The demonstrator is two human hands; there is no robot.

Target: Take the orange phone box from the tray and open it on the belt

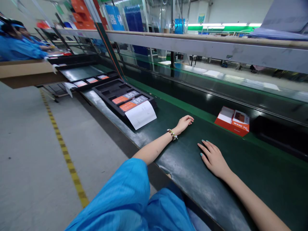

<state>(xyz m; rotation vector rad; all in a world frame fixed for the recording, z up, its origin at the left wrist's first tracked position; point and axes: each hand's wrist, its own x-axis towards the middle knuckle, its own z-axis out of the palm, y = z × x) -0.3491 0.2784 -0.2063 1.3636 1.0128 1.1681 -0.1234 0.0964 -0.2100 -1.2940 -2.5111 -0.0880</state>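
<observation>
My left hand (184,124), with a beaded bracelet (172,134) at its wrist, rests on the dark green work surface (178,163). Its fingers are loosely curled together and nothing shows in them. Nearer to me on the right, my right hand (213,158) lies palm down with fingers spread, holding nothing. Beyond it, and apart from both hands, stands an orange and white box (233,121) marked "WAVE 7C". To the left of my left hand is a black tray (106,93) holding orange and grey boxes (133,103), with a white paper sheet (141,115) over its near end.
More black trays (83,86) with boxes extend along the line to the left. A dark tray (280,136) lies at the right. A metal rail (204,48) crosses above the line. Co-workers in blue (19,45) sit at far left, behind a cardboard box (26,72).
</observation>
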